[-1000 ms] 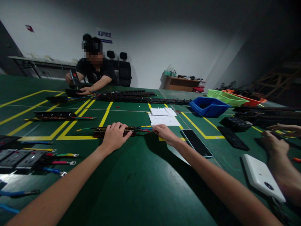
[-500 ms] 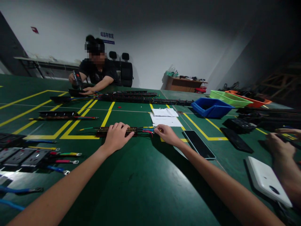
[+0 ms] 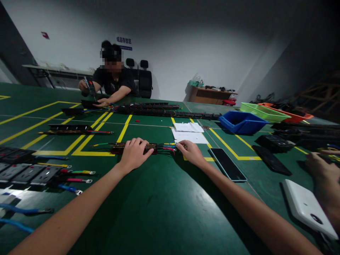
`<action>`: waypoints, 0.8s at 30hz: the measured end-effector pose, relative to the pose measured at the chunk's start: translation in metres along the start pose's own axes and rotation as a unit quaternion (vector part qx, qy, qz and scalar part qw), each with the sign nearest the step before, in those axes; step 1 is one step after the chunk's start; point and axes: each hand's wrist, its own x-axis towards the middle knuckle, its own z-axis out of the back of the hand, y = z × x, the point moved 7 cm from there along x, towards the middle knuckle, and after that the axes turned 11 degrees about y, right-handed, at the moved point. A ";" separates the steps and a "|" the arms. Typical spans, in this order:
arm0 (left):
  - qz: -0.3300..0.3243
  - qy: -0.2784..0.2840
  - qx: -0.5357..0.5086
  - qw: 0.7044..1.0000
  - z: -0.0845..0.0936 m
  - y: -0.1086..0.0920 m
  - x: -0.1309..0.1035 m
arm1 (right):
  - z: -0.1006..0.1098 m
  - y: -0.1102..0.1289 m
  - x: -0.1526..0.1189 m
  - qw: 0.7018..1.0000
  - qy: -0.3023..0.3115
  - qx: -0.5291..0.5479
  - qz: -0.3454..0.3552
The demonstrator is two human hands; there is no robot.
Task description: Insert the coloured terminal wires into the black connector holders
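A narrow black power strip housing [image 3: 117, 148] with long brass-coloured bars lies across the green table in front of me. My left hand [image 3: 135, 152] is laid over its middle, the fingers curled across the top and the thumb on the near side. From its right end come blue, red and yellow-green wires [image 3: 170, 146]. There my right hand [image 3: 189, 149] pinches a wire end between thumb and fingertips; the exact tip is hidden by the fingers. One yellow-green wire [image 3: 98, 144] sticks out of the housing's left end.
Black socket strips [image 3: 39, 175] with lugged wires lie at near left. White papers [image 3: 191, 137], a phone [image 3: 228, 164], a blue bin [image 3: 241, 123] and a white device [image 3: 308, 209] are rightward. Across the table a person [image 3: 114, 79] holds a power screwdriver [image 3: 90, 85]. Another person's hand [image 3: 320, 166] is far right.
The whole view has shifted slightly, so things appear a little further right. Both my hands keep their places at the housing. The co-worker's screwdriver is tilted a bit more.
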 end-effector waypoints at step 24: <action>-0.038 -0.020 0.018 0.999 -0.005 -0.004 -0.002 | -0.002 0.005 0.001 0.980 0.024 0.195 -0.014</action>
